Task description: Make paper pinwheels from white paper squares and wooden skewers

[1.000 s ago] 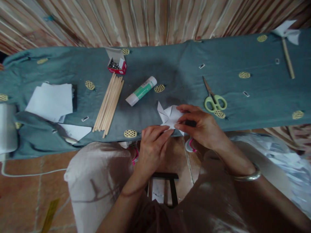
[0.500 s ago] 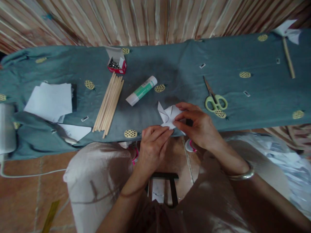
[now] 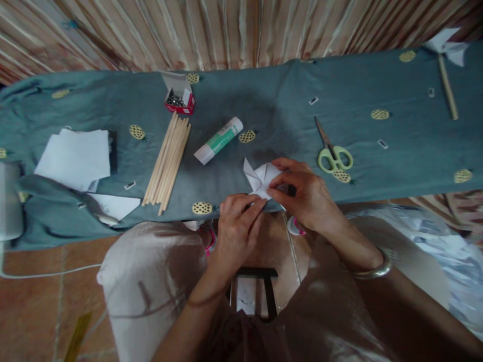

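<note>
Compared with half a second ago, very little is different. The right hand [image 3: 307,193] keeps almost the same place; against one second ago, it is slightly more inward, with the thumb tip nearer to the middle of the white paper piece [image 3: 265,174]. The left hand [image 3: 236,223] stays practically where it was. In my judgement, this means slow and fine folding work: the left hand steadies the paper, while the right hand brings a flap toward the centre, and this flap does not seem fixed yet.

Both hands are on the same paper, close to each other. The left thumb and fingers are clamped on its near edge, and the right thumb and fingers pinch its right part. Under the fingertips I cannot tell how the layers lie.

The paper is at the near edge of the blue-green cloth [image 3: 279,108], between the glue stick [image 3: 221,141] and the scissors [image 3: 330,147], touching neither of them. It looks like a pinwheel partly formed: on the far left side one sharp point stands up, with a crease below it, and beside it a wider part curves under the right fingers. Its right corner is mostly hidden by the hand.
</note>
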`<state>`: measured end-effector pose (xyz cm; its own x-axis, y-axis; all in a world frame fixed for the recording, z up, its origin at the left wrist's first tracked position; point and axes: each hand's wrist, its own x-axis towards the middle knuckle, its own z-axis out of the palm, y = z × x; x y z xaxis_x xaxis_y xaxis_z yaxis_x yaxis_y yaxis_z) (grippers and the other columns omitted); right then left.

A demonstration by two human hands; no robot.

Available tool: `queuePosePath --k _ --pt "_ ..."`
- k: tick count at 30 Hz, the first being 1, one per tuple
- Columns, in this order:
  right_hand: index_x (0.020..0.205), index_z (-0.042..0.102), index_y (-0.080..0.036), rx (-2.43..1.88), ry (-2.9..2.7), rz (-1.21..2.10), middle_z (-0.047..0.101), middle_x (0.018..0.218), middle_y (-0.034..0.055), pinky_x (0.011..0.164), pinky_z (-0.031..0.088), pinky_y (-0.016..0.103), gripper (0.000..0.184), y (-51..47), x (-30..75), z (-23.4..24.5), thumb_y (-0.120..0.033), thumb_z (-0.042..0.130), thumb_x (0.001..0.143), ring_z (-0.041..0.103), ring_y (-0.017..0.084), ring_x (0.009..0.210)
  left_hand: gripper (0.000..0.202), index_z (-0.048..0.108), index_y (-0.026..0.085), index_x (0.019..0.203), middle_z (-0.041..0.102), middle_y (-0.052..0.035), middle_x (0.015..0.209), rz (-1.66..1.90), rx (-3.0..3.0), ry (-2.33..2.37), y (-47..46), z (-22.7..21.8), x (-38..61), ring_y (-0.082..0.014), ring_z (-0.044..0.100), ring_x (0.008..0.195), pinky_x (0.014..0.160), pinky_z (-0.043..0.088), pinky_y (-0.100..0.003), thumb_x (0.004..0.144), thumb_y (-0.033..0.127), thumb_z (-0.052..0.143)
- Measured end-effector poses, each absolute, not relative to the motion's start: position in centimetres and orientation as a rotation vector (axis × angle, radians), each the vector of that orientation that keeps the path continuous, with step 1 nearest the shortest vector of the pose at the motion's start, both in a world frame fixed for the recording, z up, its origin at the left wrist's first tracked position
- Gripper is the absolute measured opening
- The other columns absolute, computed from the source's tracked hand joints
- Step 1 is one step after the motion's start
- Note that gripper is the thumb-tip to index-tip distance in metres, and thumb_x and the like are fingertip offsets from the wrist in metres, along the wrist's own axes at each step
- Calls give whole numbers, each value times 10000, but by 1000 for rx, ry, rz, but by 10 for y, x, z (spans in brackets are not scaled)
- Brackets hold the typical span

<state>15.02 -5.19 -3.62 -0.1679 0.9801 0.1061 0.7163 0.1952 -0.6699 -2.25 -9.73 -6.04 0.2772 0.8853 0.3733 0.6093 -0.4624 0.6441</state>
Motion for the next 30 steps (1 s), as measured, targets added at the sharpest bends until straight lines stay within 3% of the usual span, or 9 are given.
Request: queuePosePath --k 30 --pt "775 702 -195 -1544 -1976 613 630 1217 109 967 464 463 40 -51 151 -40 -181 665 768 577 273 1138 227 644 188 1101 669 -74 1046 1005 2188 1357 -97 -62 -22 -208 558 995 857 458 -394 895 171 550"
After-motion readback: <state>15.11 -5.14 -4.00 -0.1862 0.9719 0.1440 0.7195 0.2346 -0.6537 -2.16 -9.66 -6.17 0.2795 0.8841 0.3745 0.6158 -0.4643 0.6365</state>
